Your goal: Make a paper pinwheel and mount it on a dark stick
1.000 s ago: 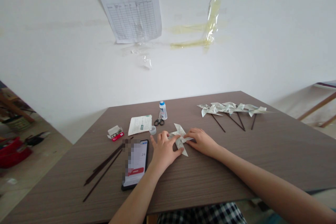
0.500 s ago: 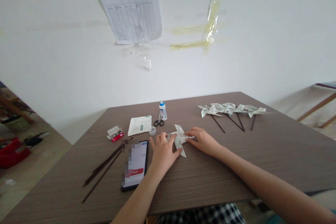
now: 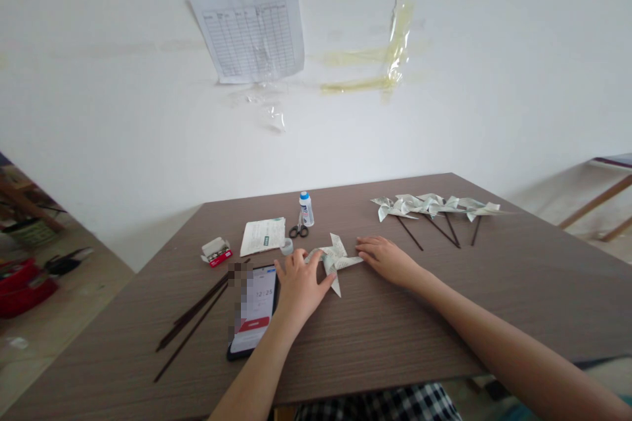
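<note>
A folded paper pinwheel with printed text lies flat on the table, its blades pointing outward. My left hand rests over the pinwheel's left blade, fingers spread, with the thumb and index finger near the centre; part of that blade is hidden. Just off the tip of the right blade, my right hand lies on the tabletop with its fingers stretched out and nothing in them. A phone showing a timer sits left of my left wrist.
Several paper pinwheels on dark sticks lie at the back right. Behind my hands are a white bottle with a blue cap, scissors, a tape roll and stacked paper. Further left are a small red-and-white box and loose dark sticks.
My right hand has come off the right blade and now lies just beyond its tip. My left hand has shifted slightly left, and the pinwheel has turned a little.
</note>
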`<state>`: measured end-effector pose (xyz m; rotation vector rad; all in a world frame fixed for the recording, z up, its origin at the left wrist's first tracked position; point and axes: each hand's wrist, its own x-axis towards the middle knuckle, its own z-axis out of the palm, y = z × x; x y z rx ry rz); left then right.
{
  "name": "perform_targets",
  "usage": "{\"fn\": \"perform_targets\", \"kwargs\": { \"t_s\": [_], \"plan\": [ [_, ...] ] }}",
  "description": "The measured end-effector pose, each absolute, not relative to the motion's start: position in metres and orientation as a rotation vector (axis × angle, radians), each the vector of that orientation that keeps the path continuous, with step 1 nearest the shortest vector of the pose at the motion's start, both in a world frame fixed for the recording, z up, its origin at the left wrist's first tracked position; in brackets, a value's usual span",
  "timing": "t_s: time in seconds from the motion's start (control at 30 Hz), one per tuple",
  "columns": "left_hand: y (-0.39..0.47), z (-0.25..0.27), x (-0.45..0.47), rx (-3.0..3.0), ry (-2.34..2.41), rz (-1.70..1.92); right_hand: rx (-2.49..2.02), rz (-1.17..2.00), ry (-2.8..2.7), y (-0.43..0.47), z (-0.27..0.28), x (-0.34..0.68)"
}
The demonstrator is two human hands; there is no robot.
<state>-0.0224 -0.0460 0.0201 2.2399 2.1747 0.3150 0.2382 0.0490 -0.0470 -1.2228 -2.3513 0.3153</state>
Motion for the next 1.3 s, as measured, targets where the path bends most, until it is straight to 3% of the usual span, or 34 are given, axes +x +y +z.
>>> {"fn": "perform_targets", "kwargs": {
  "t_s": [0.6,1.3],
  "plan": [
    [-0.046,0.029,-0.027,2.235,2.107,0.237,-1.093,0.374,-2.291,0.032,-0.038,0.225],
    [-0.046,0.023,-0.027,2.252,2.085,0.229,-1.088,0.097,-2.512,0.016,-0.035,0.201]
  ]
}}
